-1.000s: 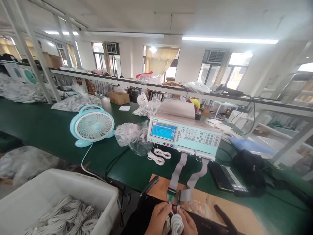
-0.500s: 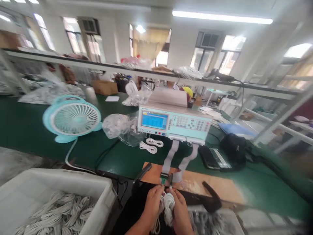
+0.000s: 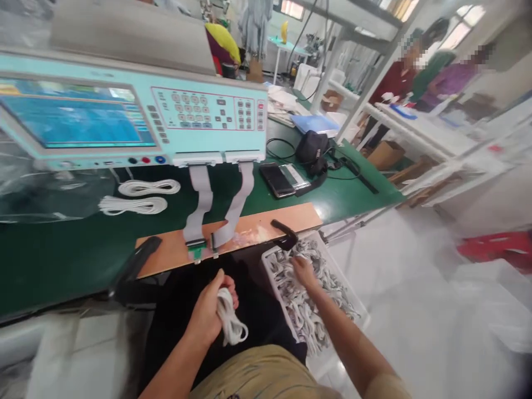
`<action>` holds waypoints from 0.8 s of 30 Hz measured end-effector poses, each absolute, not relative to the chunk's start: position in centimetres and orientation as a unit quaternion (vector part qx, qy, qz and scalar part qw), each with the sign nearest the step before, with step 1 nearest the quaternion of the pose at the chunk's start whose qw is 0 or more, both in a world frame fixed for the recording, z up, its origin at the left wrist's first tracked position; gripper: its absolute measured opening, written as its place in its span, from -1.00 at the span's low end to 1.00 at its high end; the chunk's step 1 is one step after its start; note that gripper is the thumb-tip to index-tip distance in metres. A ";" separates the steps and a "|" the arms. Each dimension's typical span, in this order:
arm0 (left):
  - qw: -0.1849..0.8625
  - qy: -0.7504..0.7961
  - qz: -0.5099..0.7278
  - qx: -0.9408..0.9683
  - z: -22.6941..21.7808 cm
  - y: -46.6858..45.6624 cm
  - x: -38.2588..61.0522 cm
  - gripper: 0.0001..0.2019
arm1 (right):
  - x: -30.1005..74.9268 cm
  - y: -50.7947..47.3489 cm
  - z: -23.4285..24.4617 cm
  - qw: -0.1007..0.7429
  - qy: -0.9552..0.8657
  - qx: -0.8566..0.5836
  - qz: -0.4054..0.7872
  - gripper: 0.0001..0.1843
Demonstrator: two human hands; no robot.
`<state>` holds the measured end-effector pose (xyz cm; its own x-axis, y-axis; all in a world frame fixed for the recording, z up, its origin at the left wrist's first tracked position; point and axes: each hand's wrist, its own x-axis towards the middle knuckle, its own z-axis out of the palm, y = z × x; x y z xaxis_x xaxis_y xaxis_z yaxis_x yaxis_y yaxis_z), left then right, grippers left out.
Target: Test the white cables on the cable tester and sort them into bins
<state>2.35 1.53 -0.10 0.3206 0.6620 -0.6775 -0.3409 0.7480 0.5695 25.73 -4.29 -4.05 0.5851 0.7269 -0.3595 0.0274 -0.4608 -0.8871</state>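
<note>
My left hand (image 3: 210, 310) is closed around a coiled white cable (image 3: 230, 322), held over my lap below the wooden board (image 3: 257, 226). My right hand (image 3: 302, 271) reaches down into a white bin (image 3: 361, 308) of several coiled white cables on my right; its fingers are curled among them and I cannot make out whether they grip one. Two grey ribbon cables (image 3: 199, 202) run from the pale blue tester (image 3: 133, 119) down to connectors (image 3: 201, 247) at the board's front edge.
Two coiled white cables (image 3: 139, 197) lie on the green bench (image 3: 62, 249) under the tester. A phone (image 3: 276, 179) and a black bag (image 3: 311, 151) lie to the right. Other people stand at a far bench, upper right. Pale floor lies right of the bin.
The camera swung down and right. Both hands left the connectors: my left hand drew back with the coiled cable, my right hand moved to the bin on the right.
</note>
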 end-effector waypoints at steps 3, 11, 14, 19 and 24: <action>0.810 0.463 0.337 0.123 -0.3 1.9 2.9 -0.65 | 27.5 -5.2 -4.4 0.446 -0.279 -0.775 0.350 -0.77; 0.721 0.508 0.380 0.277 -0.5 1.0 2.9 -0.71 | 14.7 -4.8 -3.7 0.418 -0.432 -0.473 0.644 -0.59; 0.660 0.508 0.359 0.422 -0.2 0.7 1.8 -0.71 | 12.7 -4.3 -4.1 0.471 -0.334 -0.450 0.681 -0.67; 0.532 0.509 0.319 0.597 -0.8 -0.1 -0.7 -0.75 | 12.7 -4.3 -4.8 0.531 -0.147 -0.475 0.686 -0.68; 0.472 0.383 0.209 0.766 -0.9 -1.6 -1.8 -0.69 | 12.7 -4.1 -4.9 0.552 -0.151 -0.509 0.643 -0.66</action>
